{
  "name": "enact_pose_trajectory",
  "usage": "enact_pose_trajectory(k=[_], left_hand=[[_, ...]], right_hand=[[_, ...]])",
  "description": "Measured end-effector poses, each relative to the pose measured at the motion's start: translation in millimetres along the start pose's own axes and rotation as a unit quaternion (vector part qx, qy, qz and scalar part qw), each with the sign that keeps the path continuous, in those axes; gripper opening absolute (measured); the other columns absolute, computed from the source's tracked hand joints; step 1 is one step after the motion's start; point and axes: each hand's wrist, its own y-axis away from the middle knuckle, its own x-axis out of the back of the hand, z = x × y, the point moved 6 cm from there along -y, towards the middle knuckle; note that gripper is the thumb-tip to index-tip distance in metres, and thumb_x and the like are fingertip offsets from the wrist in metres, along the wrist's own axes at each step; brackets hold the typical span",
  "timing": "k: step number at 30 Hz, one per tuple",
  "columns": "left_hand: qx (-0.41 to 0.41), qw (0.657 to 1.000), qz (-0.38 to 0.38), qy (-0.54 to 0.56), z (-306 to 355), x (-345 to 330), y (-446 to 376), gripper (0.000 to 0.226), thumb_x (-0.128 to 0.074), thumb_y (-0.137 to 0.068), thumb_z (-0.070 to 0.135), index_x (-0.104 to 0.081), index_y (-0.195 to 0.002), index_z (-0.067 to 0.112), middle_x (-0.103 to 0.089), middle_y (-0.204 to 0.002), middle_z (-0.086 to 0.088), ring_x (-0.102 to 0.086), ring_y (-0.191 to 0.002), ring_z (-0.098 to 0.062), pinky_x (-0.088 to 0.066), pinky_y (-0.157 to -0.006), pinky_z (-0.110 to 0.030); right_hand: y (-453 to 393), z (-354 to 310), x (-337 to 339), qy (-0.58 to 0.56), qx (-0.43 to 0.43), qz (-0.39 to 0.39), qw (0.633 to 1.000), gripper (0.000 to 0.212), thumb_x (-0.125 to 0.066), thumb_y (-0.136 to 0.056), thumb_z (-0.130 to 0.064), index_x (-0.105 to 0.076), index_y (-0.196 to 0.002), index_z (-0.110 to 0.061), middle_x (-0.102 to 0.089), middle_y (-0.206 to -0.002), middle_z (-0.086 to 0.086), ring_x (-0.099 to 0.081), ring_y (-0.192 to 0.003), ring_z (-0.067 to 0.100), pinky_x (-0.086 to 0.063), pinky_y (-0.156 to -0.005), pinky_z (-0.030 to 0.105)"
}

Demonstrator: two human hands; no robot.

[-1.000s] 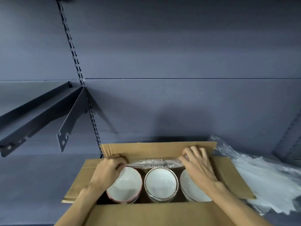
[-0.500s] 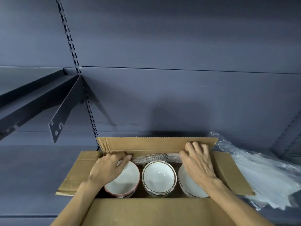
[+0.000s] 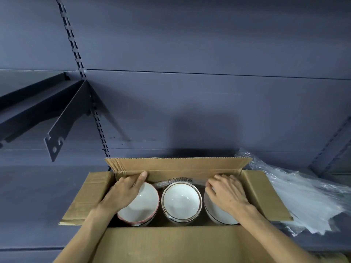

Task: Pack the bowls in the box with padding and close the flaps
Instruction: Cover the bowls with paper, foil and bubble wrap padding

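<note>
An open cardboard box [image 3: 178, 166] stands on the grey shelf with three white bowls side by side: a pink-rimmed bowl [image 3: 141, 204] on the left, a gold-rimmed bowl [image 3: 181, 201] in the middle and a dark-rimmed bowl [image 3: 216, 213] on the right. A clear air-pillow padding strip [image 3: 176, 180] lies between the bowls and the far wall. My left hand [image 3: 125, 190] reaches over the left bowl into the far-left corner, thumb against the wall. My right hand [image 3: 226, 192] lies over the right bowl, its bent fingertips pressing the padding's right end.
All four flaps stand open: the left flap [image 3: 89, 196] and right flap [image 3: 264, 194] lie outward, the near flap [image 3: 171, 243] towards me. A pile of clear plastic padding sheets [image 3: 303, 198] lies right of the box. A dark shelf bracket [image 3: 62, 122] juts out at upper left.
Both hands have pushed the padding strip from the top of the far wall down into the gap behind the bowls. Less of the strip shows now.
</note>
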Motion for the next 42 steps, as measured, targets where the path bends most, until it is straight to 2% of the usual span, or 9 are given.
enact_pose_trajectory(k=[6, 12, 15, 18, 21, 26, 33, 39, 42], left_hand=[[0.058, 0.996, -0.055, -0.044, -5.3, -2.4, -4.0, 0.090, -0.012, -0.089, 0.081, -0.046, -0.149, 0.023, -0.058, -0.142, -0.005, -0.046, -0.138, -0.026, -0.035, -0.114, -0.042], [0.054, 0.992, -0.079, -0.083, -6.0, -4.4, -4.8, 0.056, -0.021, -0.110, 0.033, 0.003, -0.159, 0.021, -0.049, -0.151, -0.008, -0.041, -0.141, -0.030, -0.033, -0.114, -0.042], [0.085, 0.988, -0.065, -0.111, -9.4, 0.2, -7.0, 0.074, -0.020, -0.105, 0.055, -0.029, -0.153, 0.001, -0.058, -0.139, -0.013, -0.053, -0.128, -0.034, -0.041, -0.106, -0.041], [-0.066, 0.988, 0.002, -0.140, 17.1, 8.7, 0.7, 0.064, -0.020, -0.104, 0.054, -0.066, -0.118, 0.012, -0.073, -0.098, -0.003, -0.068, -0.097, -0.029, -0.052, -0.086, -0.044], [-0.110, 0.988, 0.087, -0.064, 27.5, 21.7, 3.7, 0.049, -0.034, -0.102, 0.058, -0.052, -0.069, 0.026, -0.058, -0.058, 0.006, -0.061, -0.060, -0.014, -0.052, -0.063, -0.039], [-0.175, 0.977, -0.063, -0.106, 71.6, -8.9, -3.2, 0.023, -0.049, -0.099, 0.030, -0.069, -0.107, 0.024, -0.074, -0.104, 0.011, -0.068, -0.097, -0.014, -0.052, -0.086, -0.036], [-0.103, 0.967, -0.141, -0.187, 91.8, -53.2, -14.6, 0.037, -0.041, -0.097, 0.027, -0.054, -0.132, 0.032, -0.062, -0.135, -0.001, -0.053, -0.125, -0.028, -0.044, -0.100, -0.038], [-0.098, 0.937, -0.179, -0.283, 83.3, -72.1, -10.8, 0.034, -0.028, -0.105, 0.035, -0.045, -0.134, 0.032, -0.056, -0.139, 0.001, -0.051, -0.127, -0.030, -0.037, -0.104, -0.043], [-0.079, 0.946, -0.186, -0.253, 84.2, -70.8, -12.9, 0.040, -0.021, -0.108, 0.042, -0.045, -0.138, 0.035, -0.053, -0.143, 0.004, -0.050, -0.131, -0.030, -0.038, -0.106, -0.044]], right_hand=[[0.0, 0.5, -13.8, -0.028, -0.003, -0.083, 0.996, 0.048, -0.019, -0.106, -0.048, -0.063, -0.122, -0.034, -0.068, -0.125, -0.007, -0.061, -0.118, 0.021, -0.039, -0.104, 0.045], [-6.8, 6.1, -23.2, -0.067, -0.045, -0.099, 0.992, 0.060, -0.016, -0.103, -0.061, -0.068, -0.125, -0.038, -0.070, -0.124, -0.005, -0.058, -0.123, 0.021, -0.035, -0.107, 0.046], [-7.4, 4.9, -18.6, -0.039, -0.061, -0.082, 0.994, 0.068, -0.015, -0.103, -0.064, -0.074, -0.114, -0.033, -0.073, -0.116, -0.004, -0.062, -0.118, 0.019, -0.037, -0.105, 0.043], [-5.0, 3.9, -4.7, 0.001, -0.066, -0.015, 0.998, 0.067, -0.020, -0.103, -0.061, -0.076, -0.092, -0.026, -0.075, -0.102, -0.004, -0.068, -0.104, 0.018, -0.044, -0.095, 0.038], [-1.2, -0.6, 14.7, -0.026, -0.028, 0.096, 0.995, 0.040, -0.046, -0.101, -0.043, -0.073, -0.080, -0.023, -0.073, -0.086, -0.005, -0.070, -0.087, 0.021, -0.049, -0.083, 0.038], [-11.7, -31.0, 7.8, -0.240, 0.115, -0.001, 0.964, 0.048, -0.047, -0.091, -0.006, -0.065, -0.133, -0.019, -0.065, -0.127, -0.010, -0.058, -0.118, 0.012, -0.045, -0.101, 0.029], [-14.5, -48.9, -11.3, -0.233, 0.123, -0.099, 0.959, 0.056, -0.035, -0.096, -0.028, -0.045, -0.150, -0.026, -0.054, -0.147, -0.006, -0.051, -0.128, 0.017, -0.039, -0.104, 0.035], [-13.0, -51.6, -18.9, -0.206, 0.128, -0.100, 0.965, 0.030, -0.019, -0.100, -0.049, -0.036, -0.123, -0.042, -0.069, -0.086, 0.001, -0.063, -0.086, 0.026, -0.035, -0.080, 0.044], [-13.9, -50.4, -17.2, -0.184, 0.146, -0.077, 0.969, 0.037, -0.008, -0.102, -0.054, -0.037, -0.120, -0.039, -0.068, -0.093, -0.004, -0.065, -0.087, 0.026, -0.033, -0.075, 0.044]])
